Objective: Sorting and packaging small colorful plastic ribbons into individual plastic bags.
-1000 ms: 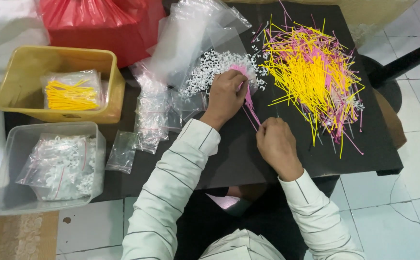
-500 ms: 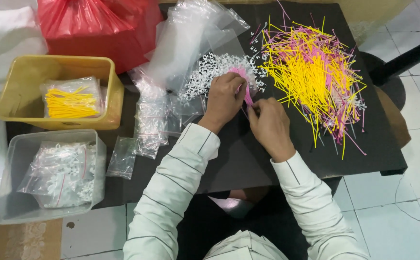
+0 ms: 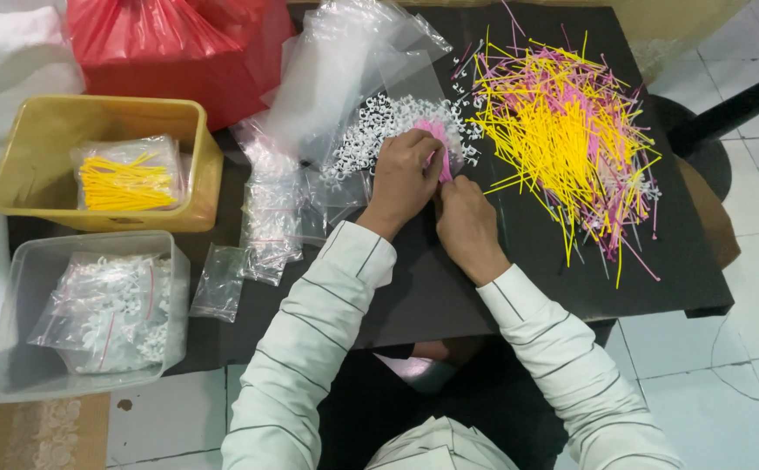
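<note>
A black table (image 3: pixel 449 287) carried everything, with a red plastic bag (image 3: pixel 162 43) at its far left corner. Toward the far right corner lay a loose heap of yellow and pink sticks (image 3: pixel 562 130), thin and likely light and springy. A yellow bin (image 3: pixel 23 165) holding a packet of yellow sticks and a clear tub (image 3: pixel 14 348) of filled packets stood along the left edge. Clear bags (image 3: pixel 353 61) spread across the far middle, beside a pile of small white rings (image 3: pixel 379 130).

The left hand (image 3: pixel 404 178) was closed in a pinch on a small bundle of pink sticks (image 3: pixel 439 148), over the rings near the table's far middle. The right hand (image 3: pixel 466 226), fingers drawn together, touched the bundle's near end. Such slim, smooth sticks would probably slip or fan out; gripping them together near the middle seemed surest.
</note>
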